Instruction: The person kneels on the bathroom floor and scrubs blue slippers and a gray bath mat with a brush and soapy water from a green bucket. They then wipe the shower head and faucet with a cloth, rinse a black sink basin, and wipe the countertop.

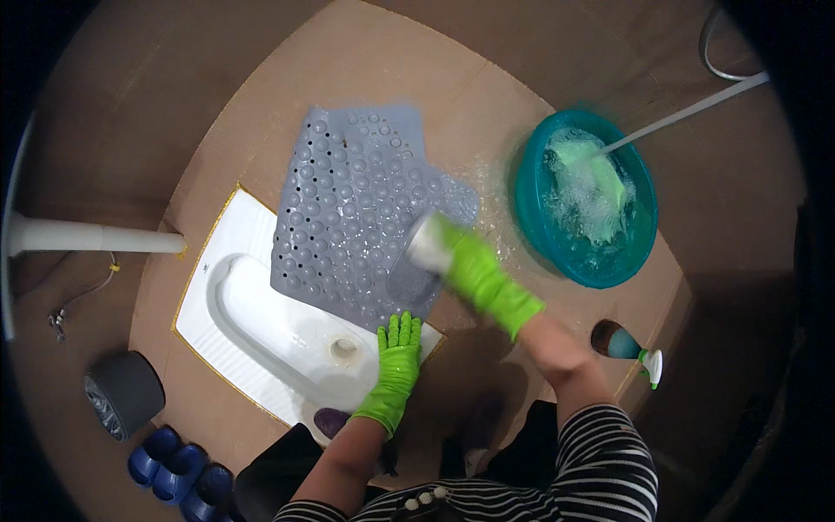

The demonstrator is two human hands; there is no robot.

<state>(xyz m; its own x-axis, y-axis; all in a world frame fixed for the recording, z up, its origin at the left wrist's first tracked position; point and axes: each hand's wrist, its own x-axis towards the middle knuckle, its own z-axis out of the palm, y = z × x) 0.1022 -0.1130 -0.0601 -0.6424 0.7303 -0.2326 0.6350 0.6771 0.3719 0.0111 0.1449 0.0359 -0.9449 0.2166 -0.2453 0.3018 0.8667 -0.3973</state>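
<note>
A grey rubber bath mat (355, 202) with round bumps and small holes lies wet and partly folded on the tiled floor, overlapping a white squat toilet (267, 326). My left hand (399, 355), in a green rubber glove, rests flat on the mat's lower edge with its fingers spread a little. My right hand (466, 258), also gloved in green, is blurred and closed around a white object (427, 245), probably a container or brush, over the mat's right part; its exact kind cannot be told.
A teal basin (525, 196) with foamy water and a pale green cloth stands at right, a white pipe reaching into it. A spray bottle (620, 342) lies near my right forearm. At lower left are a dark bin (134, 391) and blue slippers (179, 473); a white pipe (130, 237) meets the floor.
</note>
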